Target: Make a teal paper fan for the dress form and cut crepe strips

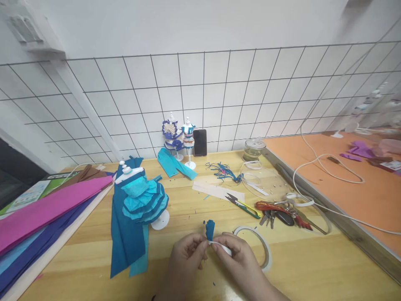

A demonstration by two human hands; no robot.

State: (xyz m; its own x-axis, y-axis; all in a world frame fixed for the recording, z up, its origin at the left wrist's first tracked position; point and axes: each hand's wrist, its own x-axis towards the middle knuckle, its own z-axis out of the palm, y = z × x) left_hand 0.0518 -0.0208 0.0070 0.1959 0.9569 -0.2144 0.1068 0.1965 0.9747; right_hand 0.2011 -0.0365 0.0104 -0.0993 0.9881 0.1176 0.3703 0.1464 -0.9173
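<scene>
Close together near the front of the table, my left hand [189, 253] and my right hand [234, 255] are both closed in a pinch. A small dark blue paper piece with a scalloped edge [210, 230] stands up between them, its lower end at my left fingertips. My right fingers grip a narrow white strip [223, 247], which meets the base of the blue piece. Beside my right hand lies a roll of tape [267, 251]. Further forward rest yellow-handled thread snips [244, 205] and a pale paper strip [216, 191].
Left of my hands, a small dress form in a ruffled blue paper dress [144, 196] leans over dark blue paper [127, 242]. Coloured paper sheets [56, 205] lie far left. Keys [272, 216], a glass jar [254, 149], a phone [200, 143] and two small dress forms [189, 138] lie beyond.
</scene>
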